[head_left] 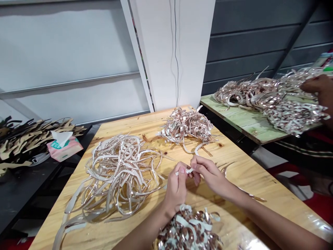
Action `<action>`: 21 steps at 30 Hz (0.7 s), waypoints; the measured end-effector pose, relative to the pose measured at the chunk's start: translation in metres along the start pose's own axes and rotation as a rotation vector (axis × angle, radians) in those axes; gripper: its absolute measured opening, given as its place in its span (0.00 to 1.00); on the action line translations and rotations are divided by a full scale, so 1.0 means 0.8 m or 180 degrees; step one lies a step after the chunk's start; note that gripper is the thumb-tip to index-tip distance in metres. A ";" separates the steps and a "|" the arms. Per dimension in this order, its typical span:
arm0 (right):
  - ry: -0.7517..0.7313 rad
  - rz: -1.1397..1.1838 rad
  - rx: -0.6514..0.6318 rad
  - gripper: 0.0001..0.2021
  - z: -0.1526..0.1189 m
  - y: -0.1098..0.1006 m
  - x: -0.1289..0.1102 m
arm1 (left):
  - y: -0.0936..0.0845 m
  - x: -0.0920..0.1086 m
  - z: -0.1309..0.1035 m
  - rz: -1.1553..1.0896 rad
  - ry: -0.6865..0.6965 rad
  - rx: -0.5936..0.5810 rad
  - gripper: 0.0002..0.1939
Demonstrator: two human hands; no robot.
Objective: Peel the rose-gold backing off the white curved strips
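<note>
Over the middle of the wooden table, my left hand and my right hand meet, thumbs and fingers pinched on a short white strip. The strip spans the small gap between them; part of it is hidden by my fingers. Just below my wrists lies a heap of short curled strips, shiny copper on one face and white on the other. To the left spreads a tangled pile of long rose-gold and white strips. Beyond my hands sits another shiny bundle of strips.
A few loose strips lie right of my forearm. At right, a co-worker's hand is over a green-topped table with more strips. A tissue box and brown and black scraps are on a dark table at left.
</note>
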State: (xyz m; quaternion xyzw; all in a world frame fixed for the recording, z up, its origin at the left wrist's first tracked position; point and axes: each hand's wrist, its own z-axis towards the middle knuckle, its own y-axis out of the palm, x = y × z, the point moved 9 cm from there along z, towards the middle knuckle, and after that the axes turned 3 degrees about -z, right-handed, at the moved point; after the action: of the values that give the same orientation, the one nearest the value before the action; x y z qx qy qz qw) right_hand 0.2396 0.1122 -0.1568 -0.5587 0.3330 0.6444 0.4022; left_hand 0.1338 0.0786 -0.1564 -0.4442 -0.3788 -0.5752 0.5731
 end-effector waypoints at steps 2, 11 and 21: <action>0.0115 0.0357 0.0015 0.13 0.001 0.002 0.006 | 0.000 -0.003 0.000 -0.0113 -0.0073 0.0009 0.22; 0.0604 0.1977 0.0310 0.14 0.005 0.008 0.021 | -0.006 -0.031 -0.003 -0.0467 -0.0381 0.0277 0.24; -0.0232 0.0513 0.0203 0.16 -0.014 0.002 -0.009 | 0.013 -0.017 -0.006 -0.0384 -0.0396 -0.0390 0.24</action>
State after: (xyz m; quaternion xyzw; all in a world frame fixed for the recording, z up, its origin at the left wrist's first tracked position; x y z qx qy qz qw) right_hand 0.2439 0.1006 -0.1512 -0.4932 0.3823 0.6836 0.3785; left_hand 0.1429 0.0781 -0.1711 -0.4896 -0.4038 -0.6019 0.4846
